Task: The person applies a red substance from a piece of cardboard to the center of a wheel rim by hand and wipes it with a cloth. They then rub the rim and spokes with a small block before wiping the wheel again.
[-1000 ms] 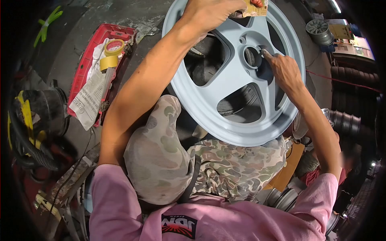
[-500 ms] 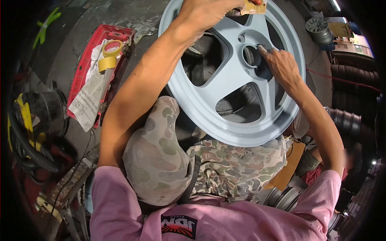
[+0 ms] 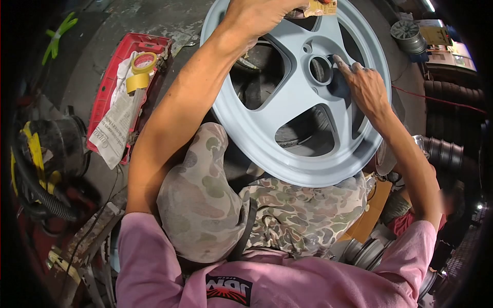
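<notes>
A pale blue-grey wheel (image 3: 294, 109) with broad spokes rests tilted against my legs, its centre hole facing up. At the top edge, my left hand (image 3: 262, 15) is bent over the rim, its fingers partly cut off by the frame. They close on a yellow-brown printed paper (image 3: 322, 8) against the upper spoke, with a bit of something orange-red above it. My right hand (image 3: 363, 82) lies on the wheel just right of the hub, index finger stretched toward the hub's edge and the others bent. Nothing shows in it.
To the left, a red tray (image 3: 105, 84) holds yellow tape rolls (image 3: 144, 62) and newspaper (image 3: 114, 128). A black hose (image 3: 38, 190) lies further left. More wheels (image 3: 405, 38) stand at right, near stacked tyres (image 3: 452, 113). Another person's red clothing (image 3: 403, 224) shows at lower right.
My right hand has shifted slightly right, and its index fingertip has moved from the centre hole's rim to just outside it. My left hand and the paper have moved slightly left.
</notes>
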{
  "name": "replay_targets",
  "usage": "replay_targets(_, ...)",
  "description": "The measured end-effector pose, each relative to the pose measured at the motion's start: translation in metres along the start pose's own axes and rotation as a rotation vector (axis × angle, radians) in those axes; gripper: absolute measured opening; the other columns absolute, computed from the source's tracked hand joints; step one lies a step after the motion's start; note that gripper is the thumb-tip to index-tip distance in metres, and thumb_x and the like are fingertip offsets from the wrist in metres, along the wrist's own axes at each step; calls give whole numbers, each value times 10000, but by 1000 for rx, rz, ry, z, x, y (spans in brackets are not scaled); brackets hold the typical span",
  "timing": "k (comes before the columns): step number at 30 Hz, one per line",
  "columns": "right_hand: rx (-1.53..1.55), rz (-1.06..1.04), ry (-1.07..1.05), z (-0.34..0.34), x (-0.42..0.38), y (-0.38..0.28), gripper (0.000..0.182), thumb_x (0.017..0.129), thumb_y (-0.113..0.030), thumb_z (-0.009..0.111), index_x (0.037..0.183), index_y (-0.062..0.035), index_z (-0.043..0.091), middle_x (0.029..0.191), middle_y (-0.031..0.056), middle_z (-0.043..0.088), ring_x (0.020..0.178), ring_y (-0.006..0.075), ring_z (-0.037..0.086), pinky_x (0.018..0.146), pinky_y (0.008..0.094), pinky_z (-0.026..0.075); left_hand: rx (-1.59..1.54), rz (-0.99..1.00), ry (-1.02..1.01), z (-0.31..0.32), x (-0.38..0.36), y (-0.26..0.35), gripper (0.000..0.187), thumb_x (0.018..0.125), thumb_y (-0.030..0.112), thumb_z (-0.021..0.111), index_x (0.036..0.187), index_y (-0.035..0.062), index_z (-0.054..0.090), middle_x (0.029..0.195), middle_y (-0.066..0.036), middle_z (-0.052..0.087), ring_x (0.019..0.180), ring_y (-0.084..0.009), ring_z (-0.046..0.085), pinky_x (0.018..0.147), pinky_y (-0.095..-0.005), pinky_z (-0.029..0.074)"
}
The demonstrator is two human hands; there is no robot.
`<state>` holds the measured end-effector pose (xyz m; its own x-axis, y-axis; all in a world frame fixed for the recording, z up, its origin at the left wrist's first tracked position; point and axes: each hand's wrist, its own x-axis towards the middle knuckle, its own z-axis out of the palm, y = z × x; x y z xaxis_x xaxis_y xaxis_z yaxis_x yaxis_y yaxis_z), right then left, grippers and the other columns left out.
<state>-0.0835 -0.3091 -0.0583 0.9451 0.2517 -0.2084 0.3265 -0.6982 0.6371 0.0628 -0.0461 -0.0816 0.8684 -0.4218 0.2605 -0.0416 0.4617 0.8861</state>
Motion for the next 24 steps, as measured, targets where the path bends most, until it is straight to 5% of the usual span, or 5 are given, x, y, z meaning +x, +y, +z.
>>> replay_targets(9,480,161,32,-28,-34,-9,582,954,-31,562,1517,-153,479,1001,199,698,801,390,700,717,477,558,-120,-39,-47,9,-6,10,149,892,26,742,1026,-38,741,868,-57,737,711,-94,677,636,-218,529)
replay_targets(15,866,232,329,-51,-29,-26,396,948,-27,647,1328,-139,653,926,163,725,759,358,702,660,438,554,-204,-235,-104,6,-5,3,176,916,56,754,1064,-37,733,945,-64,739,761,-104,682,653,-226,554)
replay_targets(24,858,98,655,-77,3,-26,408,924,2,686,1304,-148,678,955,127,747,786,292,721,662,384,571,-312,-333,-188,2,0,-9,183,962,93,718,1076,-49,729,965,-86,743,826,-135,701,737,-241,562)
